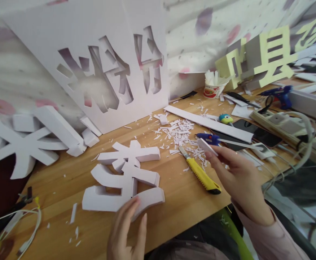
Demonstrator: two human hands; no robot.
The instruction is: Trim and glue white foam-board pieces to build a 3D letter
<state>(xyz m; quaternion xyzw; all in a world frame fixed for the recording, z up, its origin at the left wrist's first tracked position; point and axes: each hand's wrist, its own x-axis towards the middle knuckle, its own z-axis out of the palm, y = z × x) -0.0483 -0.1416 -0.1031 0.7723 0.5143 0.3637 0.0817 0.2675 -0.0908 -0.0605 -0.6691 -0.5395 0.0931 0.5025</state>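
A white foam character [128, 177] with thick sides lies on the wooden table. My left hand [128, 227] is at its lower right stroke, fingertips touching the foam, thumb apart and nothing gripped. Above the table's right part, my right hand [236, 177] pinches a small white foam piece [207, 147] between thumb and fingers. A yellow utility knife [202, 175] with its blade out lies between the character and my right hand. Just behind the held piece is a blue glue gun [209, 138].
White scraps [180, 133] are piled mid-table beside a long foam strip [209, 122]. A cut-out board [144, 104] leans at the back. White foam characters [25, 144] stand left; a paper cup [213, 89], power strip [279, 124] and cables are right.
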